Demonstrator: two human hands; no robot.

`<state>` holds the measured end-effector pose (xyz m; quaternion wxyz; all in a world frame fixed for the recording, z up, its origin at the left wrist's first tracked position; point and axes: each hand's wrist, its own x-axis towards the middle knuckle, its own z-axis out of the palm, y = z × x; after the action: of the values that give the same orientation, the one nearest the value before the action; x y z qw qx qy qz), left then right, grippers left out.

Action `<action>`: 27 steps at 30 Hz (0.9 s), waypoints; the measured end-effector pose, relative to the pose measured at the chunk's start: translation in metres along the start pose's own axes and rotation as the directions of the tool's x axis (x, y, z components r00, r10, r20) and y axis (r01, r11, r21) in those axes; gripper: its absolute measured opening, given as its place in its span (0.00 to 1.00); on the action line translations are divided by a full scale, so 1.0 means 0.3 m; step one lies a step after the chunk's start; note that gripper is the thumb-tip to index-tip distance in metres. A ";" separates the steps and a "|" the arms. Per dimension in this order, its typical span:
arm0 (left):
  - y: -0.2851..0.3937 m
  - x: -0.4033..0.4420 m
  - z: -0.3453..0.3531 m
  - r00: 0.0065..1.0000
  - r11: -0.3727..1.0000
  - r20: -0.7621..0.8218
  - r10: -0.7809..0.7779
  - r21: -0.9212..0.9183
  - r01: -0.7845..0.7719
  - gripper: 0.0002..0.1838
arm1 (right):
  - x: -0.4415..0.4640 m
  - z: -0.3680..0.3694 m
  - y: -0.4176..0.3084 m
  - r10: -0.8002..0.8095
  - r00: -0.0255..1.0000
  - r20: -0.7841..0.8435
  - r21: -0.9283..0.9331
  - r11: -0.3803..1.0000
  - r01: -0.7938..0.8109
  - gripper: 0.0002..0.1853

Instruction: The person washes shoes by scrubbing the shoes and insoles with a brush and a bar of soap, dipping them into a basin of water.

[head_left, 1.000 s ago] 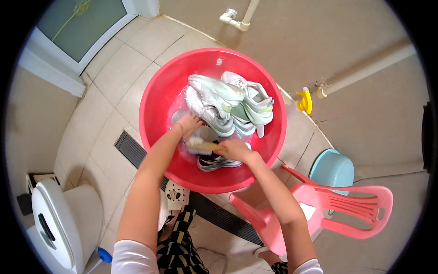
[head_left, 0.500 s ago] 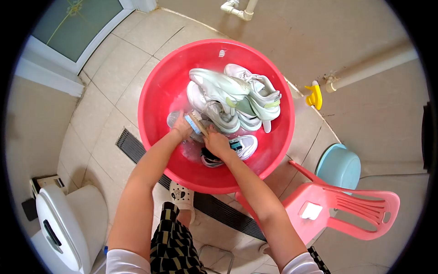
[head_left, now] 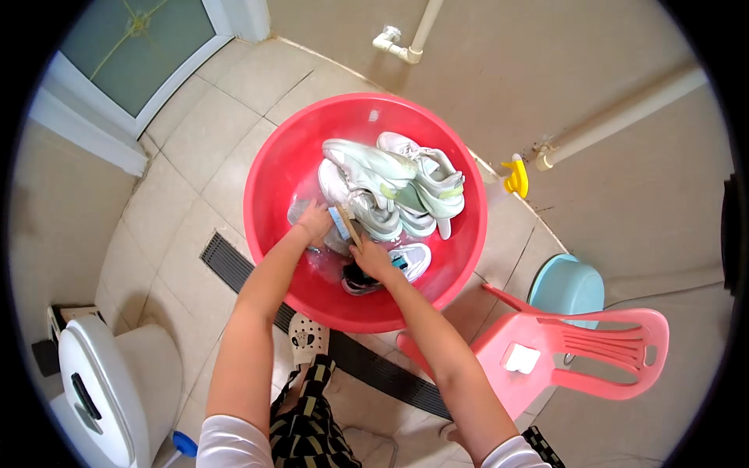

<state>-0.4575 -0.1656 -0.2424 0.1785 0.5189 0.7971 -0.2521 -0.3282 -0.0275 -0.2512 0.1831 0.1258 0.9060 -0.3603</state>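
Observation:
My right hand (head_left: pixel 372 257) is wrapped round the wooden handle of a scrub brush (head_left: pixel 344 221) with blue and white bristles. The brush is tilted over a grey shoe (head_left: pixel 339 245), low in the red tub (head_left: pixel 269 168). My left hand (head_left: pixel 315 221) grips this shoe and covers much of it. Just below my right hand lies a dark and white shoe with teal parts (head_left: pixel 413 261), partly hidden. Several white and pale green shoes (head_left: pixel 367 165) are piled on the tub's far side. Some soapy water shows round the grey shoe.
A pink plastic chair (head_left: pixel 499 366) with a white bar-like object (head_left: pixel 521 358) on its seat stands right of the tub. Behind it is a light blue basin (head_left: pixel 573 287). A yellow-topped spray bottle (head_left: pixel 516 178) stands by the wall. A toilet (head_left: pixel 117 390) is at left; a drain grate (head_left: pixel 390 382) crosses the floor.
The view has shifted, so the tub sits lower in it. The brush has turned more upright, and its bristles are a little farther from my left hand. Both hands keep their hold.

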 end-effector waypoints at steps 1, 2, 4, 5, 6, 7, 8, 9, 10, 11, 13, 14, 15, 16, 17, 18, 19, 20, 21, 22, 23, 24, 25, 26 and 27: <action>-0.016 0.005 0.010 0.996 0.999 -0.077 0.037 -0.005 -0.037 0.30 | -0.011 -0.005 -0.003 0.005 1.000 -0.019 0.028 1.000 -0.005 0.26; -0.014 0.008 0.025 0.986 0.997 -0.148 0.077 -0.013 -0.080 0.27 | -0.017 -0.009 -0.002 0.007 1.000 -0.018 0.025 1.000 -0.007 0.26; -0.031 -0.033 -0.047 0.977 0.992 -0.176 0.122 0.050 -0.115 0.26 | -0.039 -0.013 -0.010 -0.102 0.977 -0.188 0.104 0.987 0.124 0.23; -0.039 -0.061 -0.084 0.966 0.983 -0.198 0.164 0.117 -0.143 0.26 | -0.054 -0.006 -0.016 -0.133 0.935 -0.330 0.072 0.984 0.165 0.21; -0.040 -0.070 -0.097 0.967 0.984 -0.197 0.162 0.112 -0.142 0.26 | -0.061 -0.010 -0.021 -0.134 0.936 -0.325 0.071 0.984 0.166 0.21; -0.039 -0.078 -0.110 0.978 0.989 -0.156 0.141 0.071 -0.132 0.28 | -0.070 -0.015 -0.025 -0.158 0.916 -0.369 0.054 0.980 0.190 0.21; -0.036 -0.080 -0.118 0.986 0.992 -0.117 0.121 0.032 -0.118 0.31 | -0.078 -0.024 -0.027 -0.182 0.892 -0.413 0.034 0.976 0.215 0.21; -0.033 -0.077 -0.097 0.985 0.992 -0.119 0.123 0.035 -0.119 0.31 | -0.086 -0.042 -0.030 -0.175 0.936 -0.306 0.045 0.979 0.198 0.24; -0.025 -0.076 -0.049 0.975 0.992 -0.191 0.112 -0.029 -0.120 0.34 | -0.084 -0.036 -0.018 -0.173 0.936 -0.308 0.046 0.979 0.196 0.24; -0.012 -0.065 -0.007 0.961 0.988 -0.261 0.096 -0.091 -0.123 0.38 | -0.079 -0.027 -0.009 -0.217 0.946 -0.240 -0.053 0.976 0.210 0.25; 0.024 -0.039 0.031 0.974 0.997 -0.220 0.044 -0.052 -0.057 0.41 | -0.072 -0.031 -0.006 -0.247 0.955 -0.166 -0.145 0.964 0.224 0.26; 0.045 -0.032 0.056 0.984 1.000 -0.178 -0.010 -0.013 0.008 0.44 | -0.061 -0.033 -0.005 -0.158 0.982 -0.105 -0.119 0.982 0.146 0.27; 0.058 -0.020 0.089 0.985 1.000 -0.172 -0.006 -0.012 0.004 0.44 | -0.055 -0.035 -0.011 -0.073 0.996 -0.043 -0.100 0.993 0.068 0.29; 0.061 -0.006 0.112 0.984 0.999 -0.172 -0.044 0.012 0.047 0.41 | -0.050 -0.036 -0.014 -0.074 0.996 -0.044 -0.099 0.993 0.069 0.29; 0.064 0.013 0.131 0.981 0.996 -0.174 -0.081 0.034 0.088 0.38 | -0.045 -0.036 -0.018 -0.052 0.998 -0.027 -0.109 0.993 0.049 0.30; 0.073 0.024 0.132 0.982 0.996 -0.174 -0.078 0.030 0.084 0.38 | -0.043 -0.030 -0.010 -0.026 1.000 -0.006 -0.118 0.993 0.025 0.31; 0.082 0.036 0.134 0.982 0.993 -0.153 -0.108 0.026 0.113 0.33 | -0.041 -0.021 -0.001 -0.019 1.000 -0.001 -0.115 0.993 0.019 0.31; 0.086 0.046 0.138 0.982 0.989 -0.131 -0.138 0.027 0.142 0.29 | -0.031 -0.012 0.003 -0.006 1.000 0.007 -0.109 0.994 0.007 0.31; 0.085 0.060 0.152 0.983 0.990 -0.125 -0.134 0.029 0.138 0.29 | -0.025 -0.013 -0.009 0.005 1.000 0.015 -0.102 0.995 -0.003 0.32; 0.081 0.083 0.162 0.974 0.988 -0.177 -0.141 0.035 0.149 0.27 | -0.014 -0.020 -0.019 0.005 1.000 0.015 -0.099 0.995 -0.003 0.32; 0.085 0.095 0.176 0.964 0.987 -0.223 -0.146 0.037 0.158 0.25 | -0.014 -0.025 -0.028 0.043 0.998 0.043 -0.115 0.993 -0.038 0.32; 0.087 0.094 0.167 0.965 0.987 -0.217 -0.147 0.033 0.157 0.25 | -0.017 -0.024 -0.033 0.080 0.994 0.071 -0.134 0.988 -0.070 0.33; 0.079 0.099 0.152 0.976 0.987 -0.164 -0.145 0.046 0.154 0.24 | -0.011 -0.019 -0.031 0.079 0.994 0.072 -0.134 0.989 -0.068 0.33; 0.074 0.100 0.136 0.984 0.987 -0.113 -0.140 0.062 0.147 0.24 | -0.008 -0.019 -0.032 0.089 0.993 0.073 -0.134 0.988 -0.078 0.33; 0.078 0.105 0.141 0.984 0.987 -0.114 -0.138 0.064 0.146 0.24 | -0.011 -0.018 -0.034 0.098 0.992 0.074 -0.136 0.987 -0.087 0.33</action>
<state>-0.4474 -0.1593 -0.2989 0.0973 0.4799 0.8310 -0.2639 -0.3301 -0.0312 -0.2400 0.2440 0.1407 0.9130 -0.2952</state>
